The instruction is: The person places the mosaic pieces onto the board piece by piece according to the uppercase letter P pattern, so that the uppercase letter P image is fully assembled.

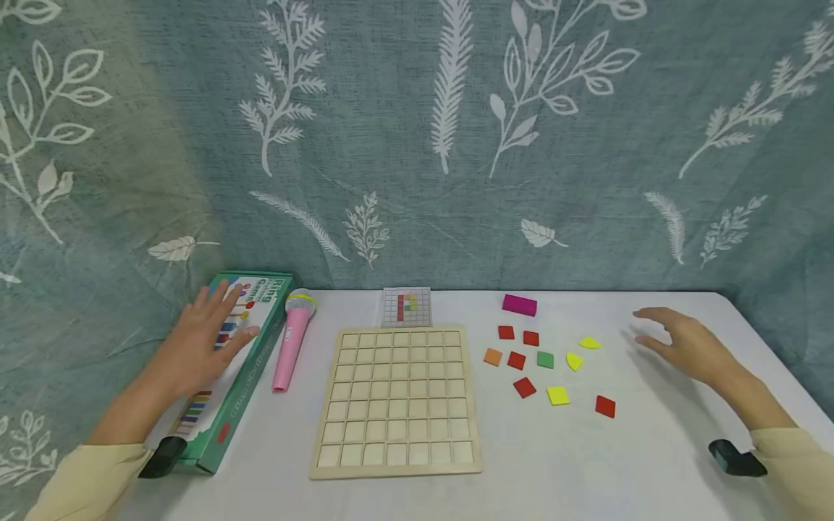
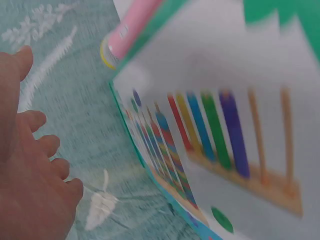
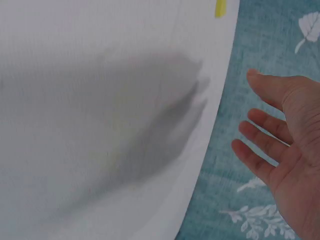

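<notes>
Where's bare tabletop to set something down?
Bare: near side of the loose tiles, between wooden grid and right sleeve; narrower strip between grid and pink microphone. Crowded: among those tiles; far left, game box below the left hand.

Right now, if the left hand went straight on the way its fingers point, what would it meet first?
Probably the patterned curtain, beyond the far end of the green box. How high the left hand sits is unclear, so it might brush the box first.
</notes>
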